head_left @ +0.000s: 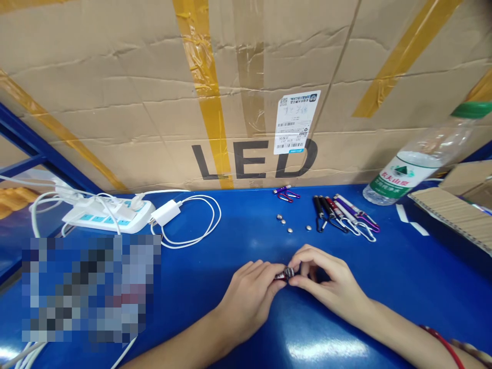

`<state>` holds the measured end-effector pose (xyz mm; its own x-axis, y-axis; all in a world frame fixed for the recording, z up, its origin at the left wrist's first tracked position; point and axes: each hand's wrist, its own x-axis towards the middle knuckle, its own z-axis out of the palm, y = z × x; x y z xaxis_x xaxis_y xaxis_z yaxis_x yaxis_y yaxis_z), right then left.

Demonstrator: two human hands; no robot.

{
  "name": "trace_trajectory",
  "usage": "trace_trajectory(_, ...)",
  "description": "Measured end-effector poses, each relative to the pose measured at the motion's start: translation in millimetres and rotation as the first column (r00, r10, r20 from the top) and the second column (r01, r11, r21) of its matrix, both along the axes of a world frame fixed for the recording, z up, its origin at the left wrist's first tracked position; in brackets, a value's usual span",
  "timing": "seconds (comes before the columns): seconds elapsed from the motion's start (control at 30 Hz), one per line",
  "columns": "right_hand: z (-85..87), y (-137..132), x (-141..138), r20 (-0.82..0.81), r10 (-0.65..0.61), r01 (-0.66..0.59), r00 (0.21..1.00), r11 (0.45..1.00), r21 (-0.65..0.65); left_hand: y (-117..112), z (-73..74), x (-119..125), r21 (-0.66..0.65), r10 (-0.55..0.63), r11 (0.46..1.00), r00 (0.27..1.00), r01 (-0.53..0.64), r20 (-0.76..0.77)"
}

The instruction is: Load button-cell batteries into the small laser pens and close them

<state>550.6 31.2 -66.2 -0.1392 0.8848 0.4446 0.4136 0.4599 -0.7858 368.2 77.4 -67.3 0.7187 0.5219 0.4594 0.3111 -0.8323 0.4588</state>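
My left hand [249,297] is closed round a small pen-like keychain light [281,276], dark red where it shows; most of its tube is hidden in my fingers. At its right end, my right hand [334,287] pinches a dark, shiny end part [289,273] between thumb and fingertips. Whether that part is joined to the tube I cannot tell. Beyond my hands lie several silver button cells [289,230]. To their right is a row of similar keychain lights [333,206] in black, red, purple and silver, with carabiner clips.
A purple keychain light [282,189] lies by the large cardboard box [154,128] at the back. On the left are a white power strip [111,218], a charger [166,212] and looped cables. A water bottle [407,171] leans at the right near an open carton [453,215].
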Motion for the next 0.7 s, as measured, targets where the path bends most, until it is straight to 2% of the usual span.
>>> trace_trajectory(0.37,2.4,2.2,-0.6,-0.006,0.003,-0.004,1.000,1.000,-0.013,0.6,1.0,0.8,-0.004,0.017,1.000,1.000,-0.017,0.009)
trace_trajectory(0.53,4.1,3.0,-2.7,-0.044,0.039,-0.037,0.998,0.998,0.047,0.1,-1.7,-1.1,-0.024,0.022,0.999,1.000,-0.022,0.003)
trace_trajectory(0.7,3.0,3.5,-2.5,-0.041,0.065,-0.064,0.997,0.998,0.023,0.1,-2.1,-1.5,-0.026,0.034,0.999,0.999,-0.034,-0.013)
